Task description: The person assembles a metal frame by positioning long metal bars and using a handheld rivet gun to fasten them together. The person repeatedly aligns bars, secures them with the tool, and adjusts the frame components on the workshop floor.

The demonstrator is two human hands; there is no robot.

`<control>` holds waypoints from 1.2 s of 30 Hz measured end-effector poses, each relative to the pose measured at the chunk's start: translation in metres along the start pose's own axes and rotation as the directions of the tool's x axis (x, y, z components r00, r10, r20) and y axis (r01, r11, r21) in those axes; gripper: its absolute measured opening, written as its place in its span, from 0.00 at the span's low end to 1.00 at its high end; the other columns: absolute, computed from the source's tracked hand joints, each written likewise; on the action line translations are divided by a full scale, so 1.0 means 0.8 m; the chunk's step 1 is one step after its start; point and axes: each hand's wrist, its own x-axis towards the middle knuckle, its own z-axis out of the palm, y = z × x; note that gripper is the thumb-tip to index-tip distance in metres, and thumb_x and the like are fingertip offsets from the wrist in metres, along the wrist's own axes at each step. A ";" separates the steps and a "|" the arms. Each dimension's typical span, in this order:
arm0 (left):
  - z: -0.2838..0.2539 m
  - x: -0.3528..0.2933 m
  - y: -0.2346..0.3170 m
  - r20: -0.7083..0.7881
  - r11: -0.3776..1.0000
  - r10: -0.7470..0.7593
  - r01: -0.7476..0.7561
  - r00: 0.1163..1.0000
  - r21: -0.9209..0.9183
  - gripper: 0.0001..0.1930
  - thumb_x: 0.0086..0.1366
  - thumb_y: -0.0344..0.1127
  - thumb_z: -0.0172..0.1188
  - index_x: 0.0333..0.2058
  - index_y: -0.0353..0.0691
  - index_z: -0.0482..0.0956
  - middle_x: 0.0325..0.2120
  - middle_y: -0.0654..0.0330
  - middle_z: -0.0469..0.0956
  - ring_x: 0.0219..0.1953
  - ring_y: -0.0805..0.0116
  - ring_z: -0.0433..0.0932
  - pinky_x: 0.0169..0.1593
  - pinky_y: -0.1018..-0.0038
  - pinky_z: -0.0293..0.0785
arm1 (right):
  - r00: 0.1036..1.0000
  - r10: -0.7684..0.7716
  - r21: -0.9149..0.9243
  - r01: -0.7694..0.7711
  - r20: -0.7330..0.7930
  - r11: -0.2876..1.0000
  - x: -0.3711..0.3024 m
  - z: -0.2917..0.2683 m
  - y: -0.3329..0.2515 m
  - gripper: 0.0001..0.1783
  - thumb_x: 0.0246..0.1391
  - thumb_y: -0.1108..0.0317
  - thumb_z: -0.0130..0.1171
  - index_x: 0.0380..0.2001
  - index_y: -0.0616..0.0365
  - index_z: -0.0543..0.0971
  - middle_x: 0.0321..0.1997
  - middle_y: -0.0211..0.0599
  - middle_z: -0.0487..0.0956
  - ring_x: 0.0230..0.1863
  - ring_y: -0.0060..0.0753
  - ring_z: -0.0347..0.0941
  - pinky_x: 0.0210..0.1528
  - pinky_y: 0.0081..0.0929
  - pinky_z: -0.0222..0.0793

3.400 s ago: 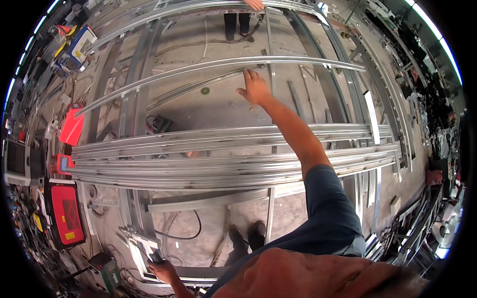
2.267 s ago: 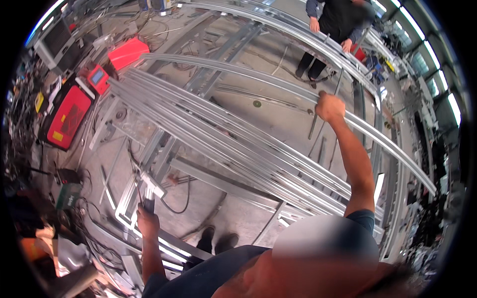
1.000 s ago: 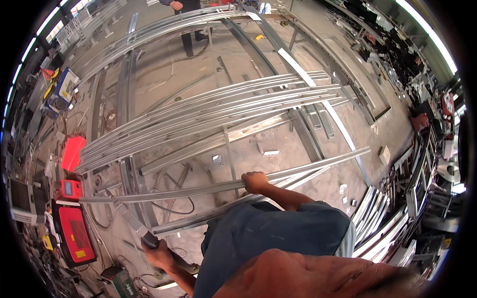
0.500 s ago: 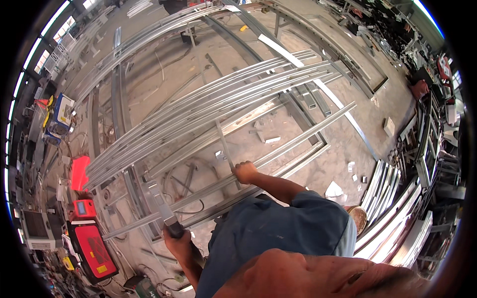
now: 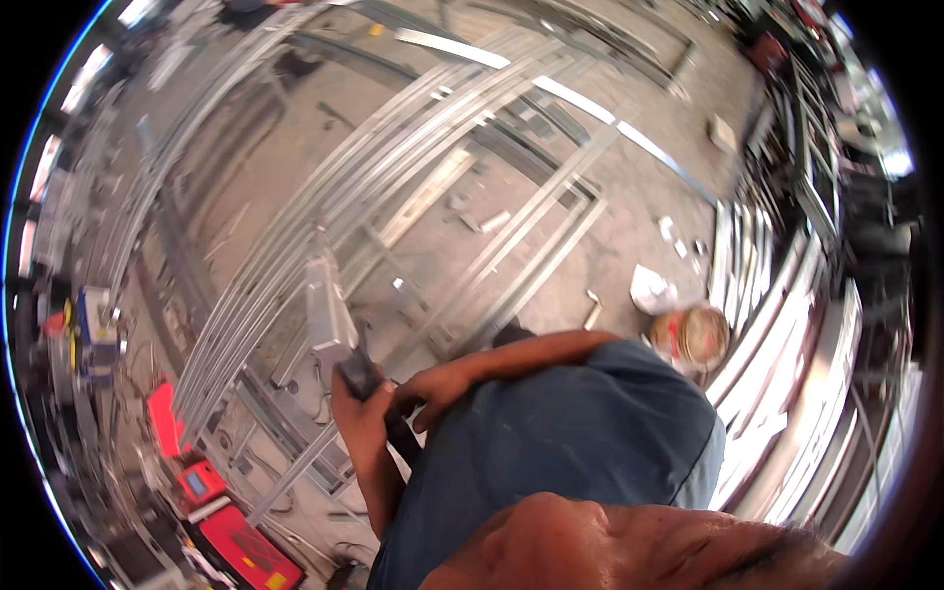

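Note:
A welding gun (image 5: pixel 332 313) with a boxy silver body, a narrow tip and a black grip points away from me over the metal frame. My left hand (image 5: pixel 364 418) is closed round its black grip, and a black hose (image 5: pixel 401 438) runs back from it toward my body. Close beside that grip is my right hand (image 5: pixel 433 388), its fingers curled downward; whatever they hold, if anything, is hidden. Beyond both hands lies the frame of silver metal tubes (image 5: pixel 501 246), with several long parallel tubes (image 5: pixel 324 187) resting across it.
At the lower left stand a red box with a small screen (image 5: pixel 200 482) and a red-and-black case (image 5: pixel 251 551). A round tin (image 5: pixel 693 336) sits to my right, near stacked metal lengths (image 5: pixel 742 256). White scrap (image 5: pixel 652 288) lies on the floor.
My right hand has let go of the frame's crossbar and come back beside the welding gun's grip. My left hand has raised the gun forward. The whole view has turned and shifted.

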 end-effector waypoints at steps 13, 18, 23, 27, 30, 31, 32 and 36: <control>0.224 0.102 -0.002 0.382 0.977 -0.064 -0.020 0.922 0.211 0.31 0.50 0.29 0.67 0.55 0.31 0.70 0.43 0.56 0.76 0.43 0.63 0.76 0.49 0.67 0.73 | 0.923 -0.131 -0.206 0.059 -0.361 0.977 -0.159 -0.069 0.009 0.25 0.58 0.46 0.61 0.33 0.62 0.79 0.29 0.54 0.80 0.33 0.55 0.78 0.36 0.44 0.72; 0.336 0.165 -0.009 0.489 0.761 0.242 -0.477 0.838 0.440 0.29 0.50 0.32 0.69 0.52 0.30 0.72 0.45 0.49 0.76 0.50 0.50 0.74 0.53 0.62 0.70 | 0.857 -0.210 -0.220 0.116 -0.470 0.969 -0.250 -0.129 0.016 0.25 0.58 0.47 0.61 0.30 0.63 0.80 0.28 0.55 0.79 0.32 0.54 0.78 0.35 0.44 0.72; 0.433 0.190 0.021 0.456 0.784 0.071 -0.332 0.887 0.524 0.29 0.49 0.32 0.71 0.50 0.30 0.73 0.44 0.46 0.76 0.46 0.46 0.76 0.51 0.59 0.71 | 0.865 -0.042 -0.158 -0.043 -0.500 0.986 -0.321 -0.172 -0.010 0.25 0.58 0.47 0.60 0.29 0.64 0.81 0.28 0.56 0.79 0.32 0.55 0.78 0.35 0.45 0.72; 0.478 0.213 0.016 0.467 0.696 0.203 -0.462 0.861 0.549 0.27 0.49 0.30 0.70 0.50 0.30 0.74 0.40 0.46 0.78 0.44 0.48 0.79 0.48 0.59 0.73 | 0.767 -0.155 -0.189 0.045 -0.623 0.981 -0.325 -0.179 0.011 0.29 0.58 0.45 0.60 0.25 0.67 0.82 0.25 0.58 0.78 0.29 0.57 0.77 0.33 0.46 0.72; 0.499 0.226 0.018 0.498 0.741 0.186 -0.454 0.847 0.494 0.26 0.50 0.29 0.68 0.50 0.30 0.73 0.38 0.47 0.80 0.42 0.50 0.80 0.47 0.61 0.75 | 0.781 -0.053 -0.169 -0.068 -0.622 0.983 -0.342 -0.191 0.004 0.32 0.58 0.43 0.59 0.23 0.69 0.81 0.23 0.60 0.77 0.28 0.60 0.77 0.32 0.47 0.72; 0.505 0.232 0.017 0.514 0.761 0.138 -0.423 0.846 0.493 0.26 0.51 0.28 0.67 0.50 0.31 0.73 0.38 0.48 0.80 0.41 0.51 0.81 0.46 0.61 0.75 | 0.763 -0.061 -0.180 -0.073 -0.644 0.981 -0.346 -0.194 0.006 0.33 0.57 0.43 0.60 0.23 0.69 0.80 0.24 0.60 0.77 0.28 0.61 0.76 0.31 0.47 0.72; 0.510 0.240 0.015 0.530 0.778 0.089 -0.391 0.843 0.492 0.26 0.51 0.28 0.66 0.50 0.31 0.73 0.37 0.49 0.80 0.41 0.52 0.81 0.46 0.62 0.75 | 0.744 -0.070 -0.192 -0.079 -0.665 0.978 -0.350 -0.198 0.009 0.33 0.57 0.42 0.60 0.23 0.70 0.80 0.24 0.60 0.77 0.28 0.62 0.76 0.31 0.47 0.72; 0.548 0.259 0.030 0.618 0.859 -0.021 -0.303 0.786 0.414 0.28 0.52 0.22 0.60 0.55 0.30 0.70 0.41 0.55 0.81 0.39 0.69 0.79 0.44 0.70 0.76 | 0.655 -0.047 -0.187 -0.147 -0.754 0.971 -0.375 -0.216 0.000 0.36 0.54 0.39 0.62 0.23 0.70 0.78 0.24 0.60 0.78 0.30 0.62 0.77 0.32 0.48 0.72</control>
